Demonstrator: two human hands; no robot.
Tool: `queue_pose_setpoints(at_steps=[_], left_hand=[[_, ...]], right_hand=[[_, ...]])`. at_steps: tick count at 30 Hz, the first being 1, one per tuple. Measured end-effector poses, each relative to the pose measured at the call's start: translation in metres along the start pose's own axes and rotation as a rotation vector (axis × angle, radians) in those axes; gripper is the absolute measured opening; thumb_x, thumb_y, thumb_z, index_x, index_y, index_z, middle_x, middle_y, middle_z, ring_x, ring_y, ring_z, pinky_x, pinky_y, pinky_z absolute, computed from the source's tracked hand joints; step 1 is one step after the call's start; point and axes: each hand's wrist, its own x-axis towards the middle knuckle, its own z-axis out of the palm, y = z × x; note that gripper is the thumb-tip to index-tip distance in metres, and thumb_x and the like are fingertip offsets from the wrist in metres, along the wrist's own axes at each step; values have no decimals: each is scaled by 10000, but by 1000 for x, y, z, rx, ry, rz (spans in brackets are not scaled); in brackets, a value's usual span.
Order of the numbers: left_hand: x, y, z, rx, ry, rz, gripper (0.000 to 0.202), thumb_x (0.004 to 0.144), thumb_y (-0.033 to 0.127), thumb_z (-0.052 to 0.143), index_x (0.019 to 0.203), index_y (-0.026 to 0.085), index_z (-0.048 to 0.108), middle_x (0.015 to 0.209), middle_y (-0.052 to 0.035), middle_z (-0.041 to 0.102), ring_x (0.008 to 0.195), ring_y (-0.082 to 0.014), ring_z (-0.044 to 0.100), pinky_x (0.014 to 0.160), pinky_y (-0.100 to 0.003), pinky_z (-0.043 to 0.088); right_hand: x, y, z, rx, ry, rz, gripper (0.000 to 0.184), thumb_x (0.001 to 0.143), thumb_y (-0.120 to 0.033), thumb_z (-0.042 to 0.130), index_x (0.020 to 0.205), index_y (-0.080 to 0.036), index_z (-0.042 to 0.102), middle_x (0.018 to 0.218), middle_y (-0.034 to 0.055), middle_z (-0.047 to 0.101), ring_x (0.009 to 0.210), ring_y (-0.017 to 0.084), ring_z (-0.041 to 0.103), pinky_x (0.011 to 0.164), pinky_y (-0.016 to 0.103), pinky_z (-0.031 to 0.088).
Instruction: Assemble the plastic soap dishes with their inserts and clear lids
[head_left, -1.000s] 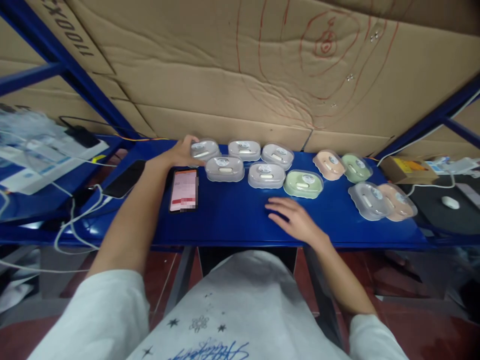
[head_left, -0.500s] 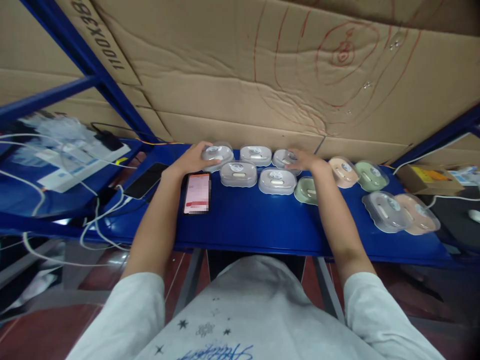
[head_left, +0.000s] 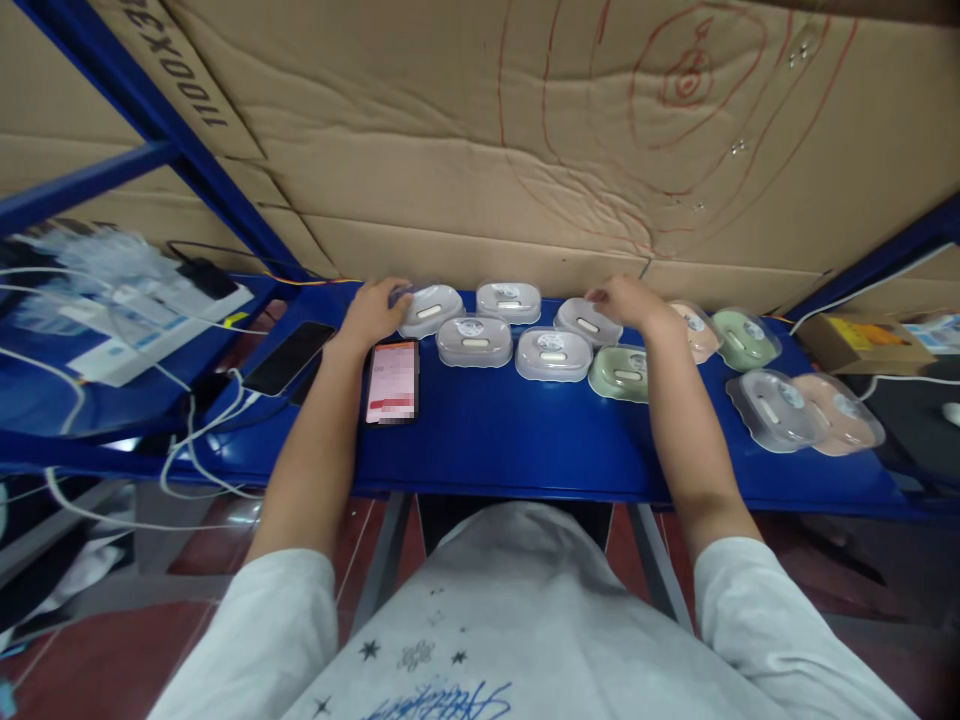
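Several oval lidded plastic cases lie in rows on a blue shelf (head_left: 495, 440). My left hand (head_left: 373, 312) is closed on the far-left clear case (head_left: 432, 308), which is tipped up on its edge. My right hand (head_left: 628, 302) grips another clear case (head_left: 586, 321) and has it tilted toward me. Between them lie three flat clear cases, one at the back (head_left: 508, 298) and two nearer (head_left: 474, 338) (head_left: 553, 352). A green case (head_left: 619, 371) sits just under my right wrist.
A phone with a lit red screen (head_left: 392, 381) lies by my left forearm; a dark phone (head_left: 289, 356) and white cables are further left. To the right are peach, green (head_left: 745, 337) and clear (head_left: 771, 408) cases. Cardboard walls the back.
My right hand left the shelf's front and reached to the back row, taking hold of a clear case. Both held cases are now tipped up. The view shifted slightly.
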Motion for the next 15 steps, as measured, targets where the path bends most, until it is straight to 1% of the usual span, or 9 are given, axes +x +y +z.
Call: queue_pose_setpoints(at_steps=[2, 5, 6, 8, 9, 11, 13, 15], left_hand=[[-1, 4, 0, 17, 5, 30, 493, 1014, 418, 521, 1438, 226, 682, 1440, -145, 663, 1404, -364, 577, 1243, -550, 424], [-5, 11, 0, 54, -29, 74, 486, 985, 383, 569, 1443, 256, 670, 1422, -153, 634, 1400, -395, 572, 1212, -609, 437], [-6, 13, -1, 61, -49, 82, 511, 973, 382, 592, 1467, 262, 649, 1428, -162, 618, 1397, -411, 571, 1198, -634, 440], [-10, 16, -2, 59, -88, 95, 549, 966, 413, 629, 1502, 291, 616, 1486, -169, 570, 1415, -438, 555, 1180, -677, 436], [-11, 16, -2, 52, -104, 104, 541, 973, 436, 637, 1499, 311, 618, 1526, -163, 540, 1438, -441, 540, 1182, -687, 429], [-12, 17, -1, 37, -133, 131, 474, 1001, 479, 630, 1452, 338, 660, 1598, -134, 485, 1504, -425, 492, 1215, -668, 406], [-12, 16, 1, 30, -172, 150, 421, 1005, 511, 652, 1387, 345, 715, 1658, -101, 437, 1571, -400, 429, 1263, -618, 373], [-10, 16, 3, 51, -223, 147, 484, 949, 529, 753, 1389, 328, 729, 1716, -100, 385, 1613, -409, 369, 1302, -608, 322]], right_hand=[[4, -10, 10, -19, -51, 5, 397, 948, -205, 703, 1338, -194, 782, 1340, 137, 786, 1257, 292, 735, 1077, 350, 544], [8, -16, 23, -68, -132, 35, 379, 839, -229, 833, 1217, -213, 829, 1250, 154, 810, 1184, 333, 761, 1022, 393, 567], [9, -17, 27, -82, -149, 40, 407, 810, -234, 858, 1215, -212, 829, 1252, 162, 807, 1184, 342, 760, 1020, 407, 568], [10, -15, 30, -103, -168, 40, 496, 782, -240, 878, 1271, -198, 809, 1304, 181, 787, 1206, 357, 750, 1022, 426, 570], [10, -14, 31, -110, -171, 36, 527, 786, -237, 870, 1305, -189, 795, 1336, 191, 772, 1222, 365, 743, 1024, 434, 569], [10, -12, 30, -118, -172, 22, 528, 820, -215, 826, 1344, -182, 777, 1377, 194, 755, 1250, 369, 729, 1035, 435, 562], [10, -9, 27, -114, -175, 5, 466, 861, -198, 783, 1326, -207, 787, 1372, 161, 766, 1254, 348, 728, 1046, 415, 553], [9, -6, 22, -98, -177, -10, 404, 897, -197, 757, 1298, -239, 799, 1352, 117, 783, 1245, 319, 733, 1051, 390, 547]])
